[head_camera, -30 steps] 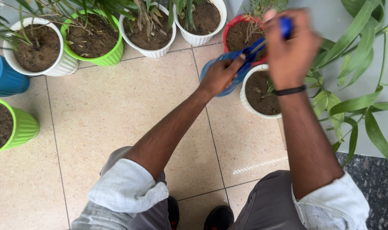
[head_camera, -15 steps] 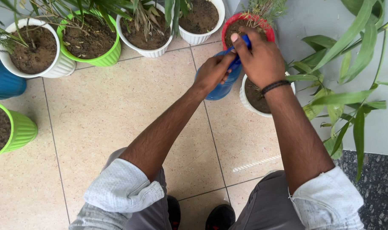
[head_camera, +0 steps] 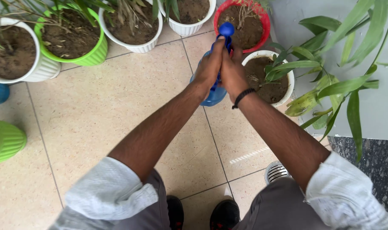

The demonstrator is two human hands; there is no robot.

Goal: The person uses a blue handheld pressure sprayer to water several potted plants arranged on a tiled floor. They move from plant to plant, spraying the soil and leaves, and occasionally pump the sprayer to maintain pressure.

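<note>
I am gripping the blue spray bottle (head_camera: 214,91) with my left hand (head_camera: 211,68) and right hand (head_camera: 232,72) clasped tight, its nozzle facing the red pot (head_camera: 264,32) ahead, soil looking unsprayed.

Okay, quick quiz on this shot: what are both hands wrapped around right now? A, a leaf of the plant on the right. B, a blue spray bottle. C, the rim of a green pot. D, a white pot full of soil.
B: the left hand and right hand close together around the blue spray bottle, its round cap showing above the fingers, in front of the red pot.
</note>
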